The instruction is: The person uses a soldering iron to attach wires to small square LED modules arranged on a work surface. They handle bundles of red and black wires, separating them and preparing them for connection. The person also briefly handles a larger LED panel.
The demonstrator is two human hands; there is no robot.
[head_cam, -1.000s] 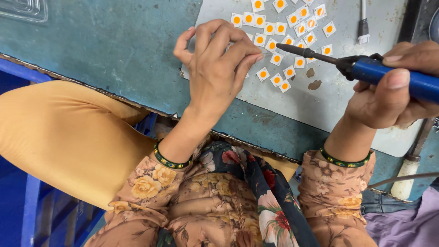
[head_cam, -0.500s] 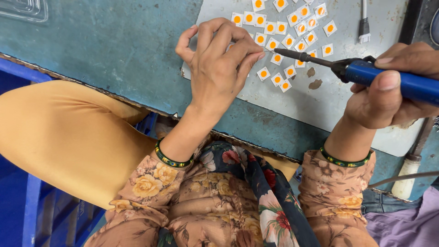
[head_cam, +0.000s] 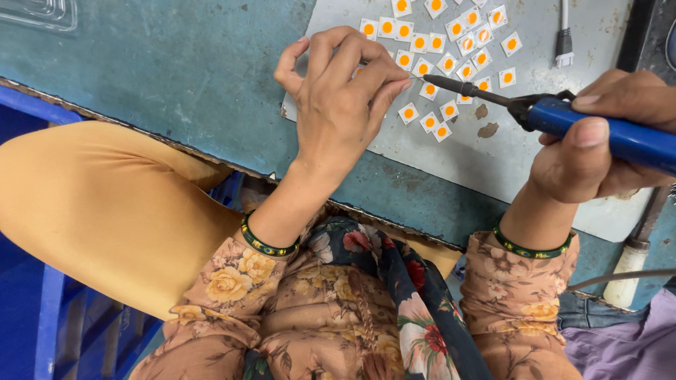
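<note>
the right hand [head_cam: 598, 141] is wrapped tight around a blue soldering iron [head_cam: 563, 119], its tip just over the little white squares [head_cam: 436, 63] with orange dots. the left hand [head_cam: 338, 105] has its fingers pinched together near one square. the squares lie in a bunch on a grey sheet [head_cam: 521, 169] on the green worktop [head_cam: 176, 77]. you cannot tell which ones are done.
</note>
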